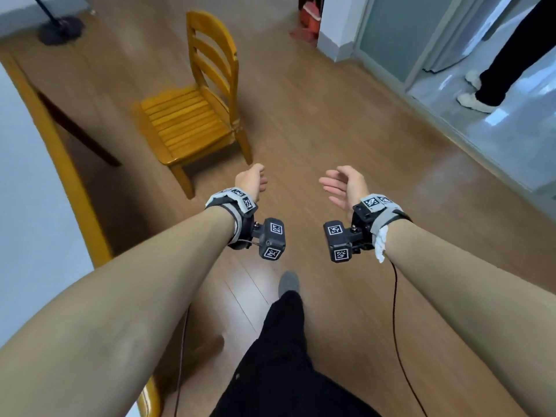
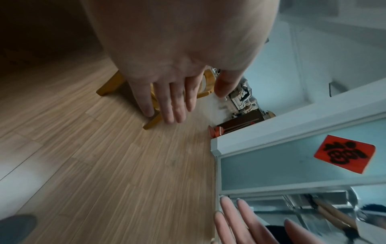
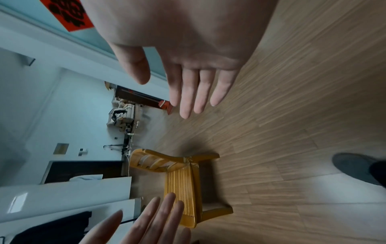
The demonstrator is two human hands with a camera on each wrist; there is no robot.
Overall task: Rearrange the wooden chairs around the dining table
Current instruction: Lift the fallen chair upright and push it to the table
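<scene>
Right now your left hand (image 1: pixel 251 179) and right hand (image 1: pixel 343 183) are both held out in the air with fingers straight and loose, grasping nothing. The yellow slatted wooden chair (image 1: pixel 192 115) stands ahead and to your left on the wood-plank floor (image 1: pixel 331 130), apart from both hands, its seat turned toward the white-topped dining table with the yellow wooden edge (image 1: pixel 57 145). If you grab only the top rail, the chair will likely tip or swing, knocking a leg against the table frame. Dragging it could scrape the planks. Mind the black cable (image 1: pixel 397 311) trailing from your right wrist, and the bystander in black trousers (image 1: pixel 511 55) standing well off to the right.
</scene>
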